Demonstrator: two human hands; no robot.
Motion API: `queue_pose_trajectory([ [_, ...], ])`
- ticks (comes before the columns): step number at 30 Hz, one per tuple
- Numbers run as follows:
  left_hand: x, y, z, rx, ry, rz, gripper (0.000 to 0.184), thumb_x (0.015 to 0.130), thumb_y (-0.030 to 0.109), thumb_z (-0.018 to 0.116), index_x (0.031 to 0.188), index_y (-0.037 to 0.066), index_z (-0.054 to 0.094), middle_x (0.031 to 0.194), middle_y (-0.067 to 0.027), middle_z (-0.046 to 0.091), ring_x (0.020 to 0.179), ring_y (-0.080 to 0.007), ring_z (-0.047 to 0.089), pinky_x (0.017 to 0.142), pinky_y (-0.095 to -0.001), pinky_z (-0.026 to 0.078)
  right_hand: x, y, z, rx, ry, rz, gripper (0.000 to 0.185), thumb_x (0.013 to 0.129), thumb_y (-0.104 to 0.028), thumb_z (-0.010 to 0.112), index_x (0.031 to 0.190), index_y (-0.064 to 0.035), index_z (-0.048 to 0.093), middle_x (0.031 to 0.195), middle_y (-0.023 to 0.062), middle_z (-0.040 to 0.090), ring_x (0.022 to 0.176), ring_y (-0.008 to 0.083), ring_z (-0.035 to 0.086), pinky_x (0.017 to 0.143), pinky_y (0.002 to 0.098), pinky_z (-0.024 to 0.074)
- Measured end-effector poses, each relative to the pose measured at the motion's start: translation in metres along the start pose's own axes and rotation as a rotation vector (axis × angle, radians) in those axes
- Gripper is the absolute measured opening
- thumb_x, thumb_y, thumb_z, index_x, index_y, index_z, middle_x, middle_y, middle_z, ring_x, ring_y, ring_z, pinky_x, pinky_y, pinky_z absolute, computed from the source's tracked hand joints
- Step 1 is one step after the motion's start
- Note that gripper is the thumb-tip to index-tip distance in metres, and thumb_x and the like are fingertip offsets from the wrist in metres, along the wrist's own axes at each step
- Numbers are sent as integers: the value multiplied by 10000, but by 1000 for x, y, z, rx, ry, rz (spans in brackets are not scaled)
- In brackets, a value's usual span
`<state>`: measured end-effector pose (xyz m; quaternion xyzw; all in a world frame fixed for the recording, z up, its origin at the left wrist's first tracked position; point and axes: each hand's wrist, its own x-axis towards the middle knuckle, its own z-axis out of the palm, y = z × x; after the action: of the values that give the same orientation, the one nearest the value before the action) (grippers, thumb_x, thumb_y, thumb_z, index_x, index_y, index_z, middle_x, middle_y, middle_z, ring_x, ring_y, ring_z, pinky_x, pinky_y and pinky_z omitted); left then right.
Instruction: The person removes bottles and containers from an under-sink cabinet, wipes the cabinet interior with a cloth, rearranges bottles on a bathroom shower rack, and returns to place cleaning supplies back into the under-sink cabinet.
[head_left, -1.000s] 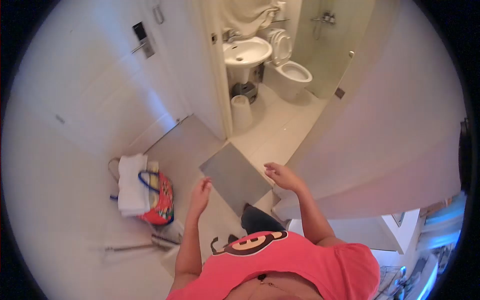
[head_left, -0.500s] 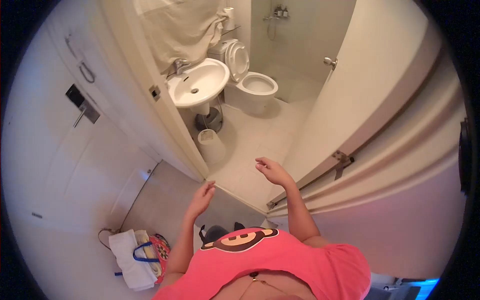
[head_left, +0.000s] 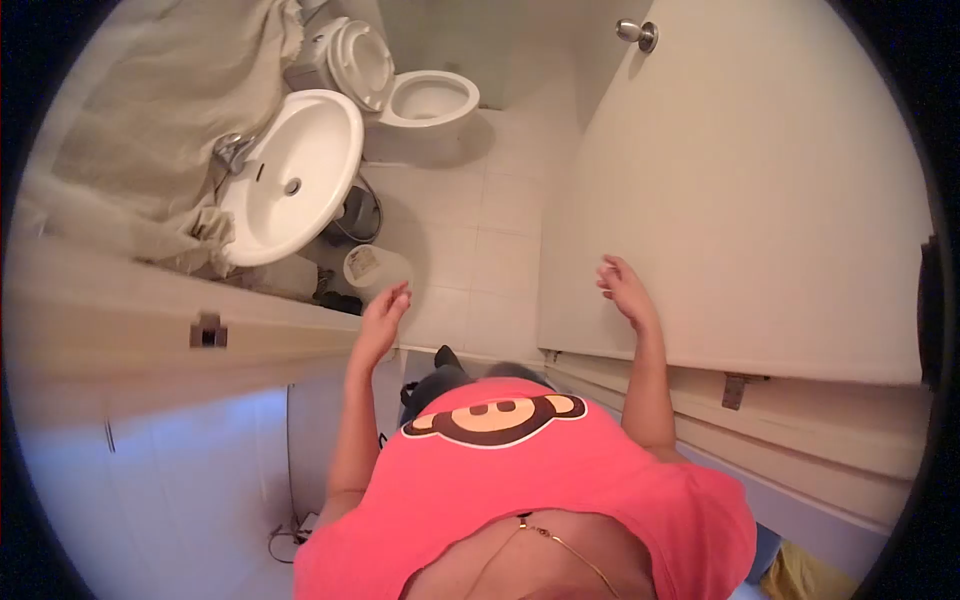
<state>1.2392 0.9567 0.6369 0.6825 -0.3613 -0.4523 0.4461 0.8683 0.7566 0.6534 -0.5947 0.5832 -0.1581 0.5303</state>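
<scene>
My left hand (head_left: 383,318) hangs in the air in front of my body, fingers apart and nothing in it. In the picture it lies just below a white waste bin (head_left: 376,270) on the floor. Out to the other side, my right hand (head_left: 624,290) is also empty, its fingers loosely bent and apart. Behind it in the view is the open white door (head_left: 745,190) with a round metal knob (head_left: 637,35); I cannot tell whether the hand touches the door. A white sink (head_left: 300,190) with a metal faucet (head_left: 235,152) is ahead on the left.
Beyond the sink stands a toilet (head_left: 432,98) with its lid raised. A dark bucket (head_left: 357,215) sits under the sink. Beige cloth (head_left: 150,120) covers the wall at the left. The door frame (head_left: 130,320) with a strike plate runs along my left.
I have moved forward into the doorway, so the sink, toilet and door look nearer. My hands are farther apart, both still empty. The bag by the entrance has left the view.
</scene>
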Motion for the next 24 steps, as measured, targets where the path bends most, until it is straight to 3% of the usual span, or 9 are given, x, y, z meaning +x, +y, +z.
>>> queue_pose_trajectory([
  [2, 49, 8, -13, 73, -46, 48, 392, 931, 238, 468, 1232, -13, 468, 1161, -163, 566, 1077, -209, 536, 919, -305, 401, 24, 29, -6, -106, 198, -13, 551, 888, -327, 512, 1334, -46, 351, 1103, 138, 574, 939, 194, 565, 790, 301, 455],
  [5, 107, 37, -22, 137, -90, 95, 390, 929, 239, 471, 1231, -8, 471, 1144, -167, 576, 1072, -217, 542, 913, -304, 404, 33, 24, -5, -143, 121, 160, 635, 892, -344, 502, 1396, -76, 223, 1125, 149, 555, 966, 188, 556, 787, 312, 457],
  [8, 166, 55, -27, 137, -146, 86, 396, 932, 237, 470, 1243, -8, 454, 1160, -161, 563, 1082, -212, 531, 927, -306, 393, 35, -17, -5, 210, 217, 359, 696, 893, -366, 496, 1418, -88, 133, 1164, 166, 532, 1009, 210, 545, 824, 354, 450],
  [11, 219, 64, -27, 160, -174, 53, 400, 934, 233, 465, 1252, -10, 442, 1183, -160, 547, 1096, -211, 520, 934, -309, 387, 61, -17, -10, 176, 185, 382, 676, 888, -381, 502, 1406, -75, 193, 1175, 162, 521, 1001, 217, 547, 843, 364, 442],
  [14, 265, 59, -22, 179, -94, 81, 387, 926, 234, 469, 1242, 10, 467, 1138, -158, 574, 1048, -213, 541, 906, -307, 403, 116, -13, -21, 14, -21, 301, 638, 892, -369, 499, 1387, -55, 249, 1197, 181, 512, 1035, 245, 544, 857, 363, 442],
  [17, 297, 67, -8, 181, -78, 41, 384, 925, 244, 464, 1238, 23, 480, 1123, -160, 582, 1046, -221, 548, 903, -306, 404, 178, -32, -35, -196, 26, 105, 580, 897, -333, 501, 1359, -42, 305, 1241, 205, 490, 1087, 299, 527, 904, 373, 420],
  [20, 335, 75, 13, 172, -159, 2, 392, 930, 248, 457, 1246, 16, 467, 1153, -159, 568, 1067, -220, 538, 917, -307, 396, 227, -75, -46, -92, 169, 60, 576, 892, -294, 523, 1354, -29, 302, 1298, 225, 439, 1165, 320, 474, 952, 377, 385],
  [23, 371, 95, 36, 194, -249, 55, 409, 937, 251, 454, 1270, 13, 438, 1189, -154, 548, 1084, -214, 526, 937, -312, 385, 288, -87, -53, -58, 177, -124, 609, 870, -272, 559, 1358, -23, 292, 1331, 233, 395, 1223, 326, 413, 1001, 381, 338],
  [24, 381, 111, 43, 204, -253, 87, 410, 938, 252, 455, 1272, 15, 437, 1189, -154, 548, 1087, -215, 523, 939, -313, 383, 310, -94, -62, -186, 210, -211, 622, 863, -266, 567, 1362, -22, 285, 1343, 236, 375, 1237, 332, 390, 1015, 382, 320],
])
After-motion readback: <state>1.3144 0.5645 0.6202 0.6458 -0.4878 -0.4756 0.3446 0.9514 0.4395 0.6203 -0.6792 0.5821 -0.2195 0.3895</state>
